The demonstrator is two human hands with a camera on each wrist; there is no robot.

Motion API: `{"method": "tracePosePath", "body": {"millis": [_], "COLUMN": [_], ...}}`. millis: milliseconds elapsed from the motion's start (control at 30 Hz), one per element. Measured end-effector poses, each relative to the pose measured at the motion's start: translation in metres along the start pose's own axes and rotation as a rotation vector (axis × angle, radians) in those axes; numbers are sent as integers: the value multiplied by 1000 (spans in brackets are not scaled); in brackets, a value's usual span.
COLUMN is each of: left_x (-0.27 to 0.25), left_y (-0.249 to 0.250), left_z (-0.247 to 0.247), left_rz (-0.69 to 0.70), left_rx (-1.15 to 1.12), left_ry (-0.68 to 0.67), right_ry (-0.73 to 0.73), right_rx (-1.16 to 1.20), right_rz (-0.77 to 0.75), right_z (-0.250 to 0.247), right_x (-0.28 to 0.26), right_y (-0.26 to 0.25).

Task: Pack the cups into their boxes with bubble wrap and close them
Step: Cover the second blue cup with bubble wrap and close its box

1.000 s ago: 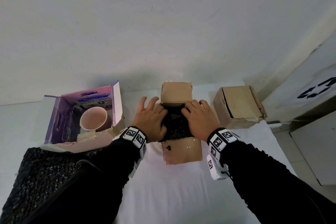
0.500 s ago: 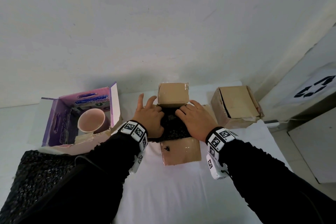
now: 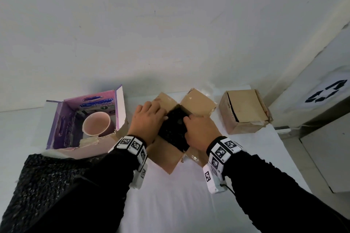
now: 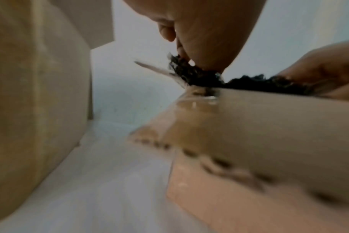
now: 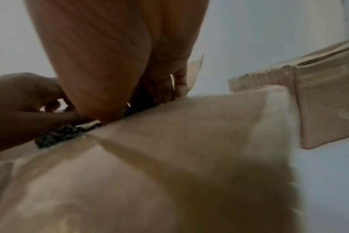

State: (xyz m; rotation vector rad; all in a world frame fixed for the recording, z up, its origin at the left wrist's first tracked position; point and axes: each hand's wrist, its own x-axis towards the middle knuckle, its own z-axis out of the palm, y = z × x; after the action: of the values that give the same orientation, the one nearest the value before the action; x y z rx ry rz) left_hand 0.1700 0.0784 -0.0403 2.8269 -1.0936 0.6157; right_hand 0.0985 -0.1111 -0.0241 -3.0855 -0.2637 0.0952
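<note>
An open brown cardboard box (image 3: 166,159) sits diagonally in the middle of the white table, its flaps spread outward. A bundle of black bubble wrap (image 3: 174,128) fills its opening; whatever is inside the wrap is hidden. My left hand (image 3: 149,119) lies over the bundle's left edge with fingers bent down onto it. My right hand (image 3: 198,132) grips the right side, fingertips dug into the wrap. In the left wrist view the left hand's fingers (image 4: 189,52) press into the wrap (image 4: 249,83) above the box wall. A pink cup (image 3: 95,125) lies unwrapped in the open purple box (image 3: 62,125).
A closed brown box (image 3: 244,109) stands to the right. A loose sheet of black bubble wrap (image 3: 47,176) lies at the lower left under my left sleeve. The wall runs close behind the boxes. A white cabinet (image 3: 325,138) stands beyond the table's right edge.
The brown box has turned from square-on to diagonal under my hands. My fingers, flat on the wrap before, now curl into it.
</note>
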Motion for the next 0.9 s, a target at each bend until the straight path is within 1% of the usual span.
{"method": "tracePosePath", "body": {"millis": [67, 100, 167, 267, 333, 433, 567, 633, 767, 833, 900], "left_x": [-15, -22, -36, -49, -52, -51, -50, -49, -50, -51, -53], "left_y": [4, 7, 14, 19, 22, 24, 19, 16, 18, 20, 19], "left_z": [-2, -4, -4, -3, -3, -6, -11, -14, -15, -15, -14], "left_rz": [-54, -62, -86, -137, -142, -216, -249, -259, -180, -154, -139], "left_rx": [-70, -101, -154, -236, -237, -248, -91, -62, 32, 50, 59], "left_ry": [18, 6, -17, -22, -18, -36, -57, -61, -55, -35, -5], "right_ry": [76, 83, 42, -55, -86, -108, -127, -111, -83, 9, 127], "right_rx": [153, 212, 286, 324, 271, 128, -16, -16, 28, 187, 298], "right_rz": [-47, -89, -152, -156, -152, -171, -152, -128, -144, -142, -204], "right_z": [2, 5, 10, 16, 18, 18, 19, 23, 22, 20, 21], "right_x": [5, 10, 19, 26, 28, 35, 40, 40, 40, 35, 31], "right_y": [-2, -4, -7, -7, -4, -4, -9, -10, -11, -7, -5]}}
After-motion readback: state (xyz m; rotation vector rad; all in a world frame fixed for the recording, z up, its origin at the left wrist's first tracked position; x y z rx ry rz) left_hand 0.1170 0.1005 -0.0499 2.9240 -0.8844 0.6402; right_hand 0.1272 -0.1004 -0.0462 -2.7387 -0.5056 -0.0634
